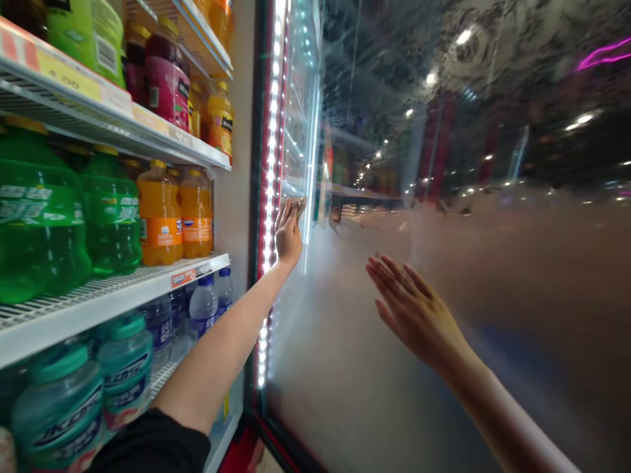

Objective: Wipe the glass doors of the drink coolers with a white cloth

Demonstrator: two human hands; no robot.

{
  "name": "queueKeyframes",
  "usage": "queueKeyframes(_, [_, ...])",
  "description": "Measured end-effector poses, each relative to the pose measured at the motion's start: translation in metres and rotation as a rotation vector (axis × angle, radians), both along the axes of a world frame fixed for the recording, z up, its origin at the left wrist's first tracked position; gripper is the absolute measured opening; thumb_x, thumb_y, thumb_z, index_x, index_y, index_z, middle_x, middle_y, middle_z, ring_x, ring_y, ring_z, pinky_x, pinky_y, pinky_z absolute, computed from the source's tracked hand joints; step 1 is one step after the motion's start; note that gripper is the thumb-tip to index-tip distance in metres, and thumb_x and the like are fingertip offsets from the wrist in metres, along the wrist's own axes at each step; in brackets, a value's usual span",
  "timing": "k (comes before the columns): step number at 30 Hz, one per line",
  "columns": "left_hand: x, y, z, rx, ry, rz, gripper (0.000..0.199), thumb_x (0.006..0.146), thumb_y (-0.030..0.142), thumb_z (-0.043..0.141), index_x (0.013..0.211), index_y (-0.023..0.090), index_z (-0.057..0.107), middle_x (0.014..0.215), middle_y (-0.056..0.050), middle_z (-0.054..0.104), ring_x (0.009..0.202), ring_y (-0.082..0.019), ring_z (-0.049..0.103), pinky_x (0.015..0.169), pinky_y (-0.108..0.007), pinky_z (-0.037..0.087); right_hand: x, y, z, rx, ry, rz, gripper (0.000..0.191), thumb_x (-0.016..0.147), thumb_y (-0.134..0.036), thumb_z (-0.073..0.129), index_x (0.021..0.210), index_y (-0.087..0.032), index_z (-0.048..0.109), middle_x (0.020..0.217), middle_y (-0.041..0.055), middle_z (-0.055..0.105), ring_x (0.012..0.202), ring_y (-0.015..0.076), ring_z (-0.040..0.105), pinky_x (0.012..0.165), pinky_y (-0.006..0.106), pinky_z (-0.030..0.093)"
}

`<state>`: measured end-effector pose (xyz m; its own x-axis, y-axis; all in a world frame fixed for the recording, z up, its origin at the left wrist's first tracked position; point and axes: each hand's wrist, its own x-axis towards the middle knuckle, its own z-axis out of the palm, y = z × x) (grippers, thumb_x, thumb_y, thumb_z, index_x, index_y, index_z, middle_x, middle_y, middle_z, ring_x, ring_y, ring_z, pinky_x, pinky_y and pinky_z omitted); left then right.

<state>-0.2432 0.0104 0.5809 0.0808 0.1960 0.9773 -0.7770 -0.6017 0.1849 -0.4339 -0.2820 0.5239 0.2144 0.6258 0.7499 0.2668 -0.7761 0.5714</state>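
Observation:
My left hand (288, 238) is raised beside the lit inner edge of a refrigerator's glass door (345, 368). A small crumpled, pale cloth (302, 202) shows at its fingertips, pressed towards the glass; most of the cloth is hidden by the fingers. Further right, my right hand (407, 305) is spread flat against or just in front of the same pane, palm towards it and holding nothing. Whether the right palm touches the glass cannot be made out. Fog covers the lower pane, while the upper part is clearer with streaks and droplets.
To the left are refrigerator shelves (197, 268) with green soda bottles (42, 203), orange drink bottles (160, 213), and large teal-capped bottles (62, 401) below. A bright LED strip (270, 171) runs up the door's edge. Lights reflect in the glass.

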Motion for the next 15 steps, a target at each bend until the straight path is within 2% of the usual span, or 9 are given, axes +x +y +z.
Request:
queueKeyframes(3, [-0.019, -0.026, 0.006, 0.192, -0.023, -0.041, 0.062, 0.109, 0.008, 0.039, 0.163, 0.033, 0.053, 0.175, -0.001, 0.047, 0.168, -0.019, 0.031, 0.139, -0.046, 0.03, 0.001, -0.002, 0.0, -0.01, 0.013, 0.028, 0.092, 0.108, -0.015, 0.051, 0.175, -0.017, -0.012, 0.169, 0.0114, 0.053, 0.155, 0.0269, 0.052, 0.125, 0.047, 0.046])
queueKeyframes(5, [-0.035, -0.041, 0.002, 0.331, -0.04, -0.056, 0.059, 0.11, 0.01, 0.039, 0.163, 0.032, 0.053, 0.175, -0.001, 0.046, 0.169, -0.02, 0.028, 0.14, -0.045, 0.03, -0.004, -0.006, -0.001, -0.015, 0.016, 0.033, 0.093, 0.108, -0.015, 0.052, 0.175, -0.018, -0.013, 0.169, 0.0115, 0.053, 0.156, 0.027, 0.051, 0.125, 0.047, 0.046])
queueKeyframes(7, [-0.046, -0.046, -0.004, 0.396, -0.052, -0.063, 0.059, 0.111, 0.01, 0.037, 0.162, 0.032, 0.056, 0.174, -0.002, 0.048, 0.168, -0.019, 0.031, 0.138, -0.042, 0.033, -0.013, -0.011, -0.004, -0.005, 0.009, 0.007, 0.092, 0.108, -0.016, 0.052, 0.176, -0.018, -0.011, 0.17, 0.0114, 0.052, 0.156, 0.0269, 0.051, 0.126, 0.046, 0.045])
queueKeyframes(10, [-0.048, -0.041, -0.004, 0.407, -0.062, -0.065, 0.057, 0.11, 0.01, 0.037, 0.158, 0.031, 0.061, 0.171, -0.002, 0.053, 0.165, -0.018, 0.038, 0.136, -0.041, 0.037, -0.033, -0.017, -0.014, 0.073, -0.017, -0.081, 0.089, 0.109, -0.019, 0.053, 0.177, -0.02, -0.005, 0.172, 0.0106, 0.048, 0.156, 0.0273, 0.051, 0.128, 0.047, 0.042])
queueKeyframes(12, [-0.043, -0.042, 0.004, 0.363, -0.08, -0.072, 0.055, 0.11, 0.01, 0.038, 0.156, 0.029, 0.062, 0.17, -0.004, 0.053, 0.165, -0.02, 0.038, 0.137, -0.043, 0.036, -0.043, -0.018, -0.022, 0.167, -0.038, -0.147, 0.088, 0.109, -0.02, 0.053, 0.178, -0.022, -0.002, 0.173, 0.0094, 0.046, 0.157, 0.029, 0.049, 0.13, 0.05, 0.039])
queueKeyframes(15, [-0.042, -0.058, 0.018, 0.28, -0.132, -0.088, 0.057, 0.11, 0.008, 0.037, 0.159, 0.025, 0.059, 0.172, -0.007, 0.051, 0.167, -0.022, 0.034, 0.138, -0.046, 0.034, -0.047, -0.019, -0.031, 0.298, -0.077, -0.22, 0.089, 0.11, -0.024, 0.054, 0.178, -0.023, -0.004, 0.173, 0.0101, 0.044, 0.157, 0.0322, 0.049, 0.129, 0.054, 0.039])
